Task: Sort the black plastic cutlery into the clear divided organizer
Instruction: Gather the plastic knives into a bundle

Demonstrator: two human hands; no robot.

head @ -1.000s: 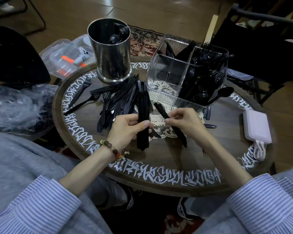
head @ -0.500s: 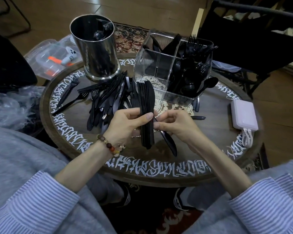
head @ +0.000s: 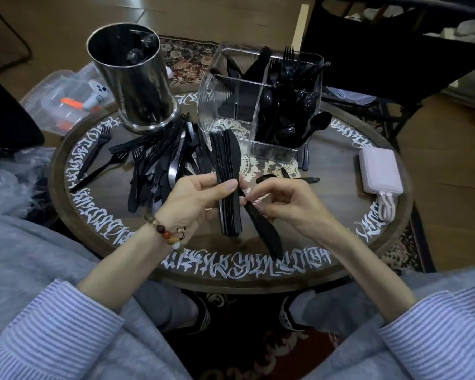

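Observation:
My left hand grips a stacked bundle of black plastic knives, blades pointing toward the clear divided organizer. Beside the bundle, my right hand pinches a single black knife near its handle, blade slanting down toward the table's near edge. A loose pile of black cutlery lies left of centre on the round table. The organizer's right compartments hold forks and spoons; knives stand in its far left one.
A steel cylinder with a few black pieces stands at the back left. A pink power bank with white cable lies at the right. A clear lidded box and a plastic bag sit off the table's left side.
My right hand turned its single knife and brought it against the bundle in my left hand. The bundle tilted more upright. The camera view shifted slightly.

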